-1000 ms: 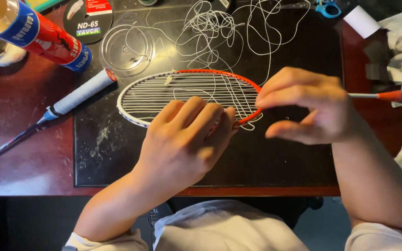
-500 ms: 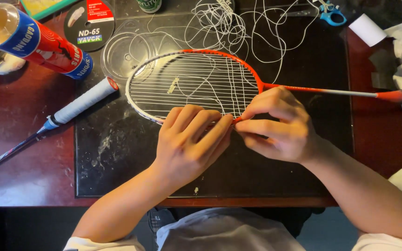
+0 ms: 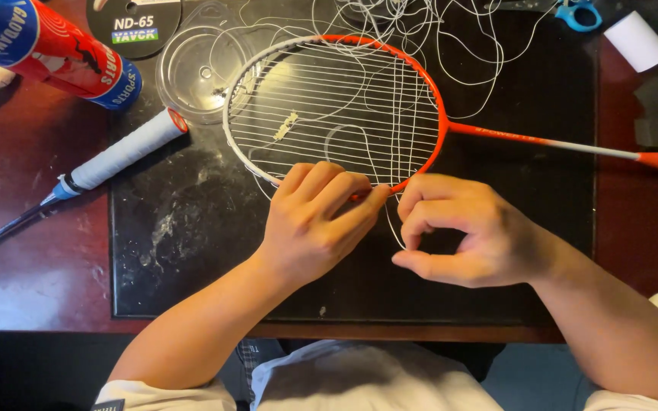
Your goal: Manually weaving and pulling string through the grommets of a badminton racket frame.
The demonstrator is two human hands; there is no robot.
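A: Hands?

B: Left hand (image 3: 310, 224) lies fingers-down on the near rim of the racket (image 3: 336, 106), at about 6 o'clock on the head. Fingers are curled over the frame, pressing it to the mat (image 3: 169, 251). Can't tell if the thumb is under it.

A: Right?

B: Right hand (image 3: 470, 240) is just at 3 o'clock of the left, fingertips almost touching. Thumb and bent forefinger are pinched nearly closed on the string (image 3: 399, 228), a thin white loop running up to the frame. Rest of the fingers are tucked in.

A: Racket position?

B: Flat on the black mat, centre of view. Head toward 10 o'clock, orange shaft runs off to 3 o'clock. Part strung, with a slack loop inside the head.

A: Clutter?

B: Loose string pile (image 3: 420, 30) at 12 o'clock, spilling over the frame top. Clear lid (image 3: 192, 72) at 10 o'clock, touching or under the rim, can't tell which. Red-blue tube (image 3: 55, 49) at 10–11 o'clock, lying tilted. Second racket handle (image 3: 127, 152), white grip, at 9 o'clock. Blue scissors (image 3: 576, 14) and a white roll (image 3: 637, 42) at 1–2 o'clock, well apart from the hands. Black round label (image 3: 135, 27) at 11.

A: Anything blocking?

B: Left fingers hide the rim under them.
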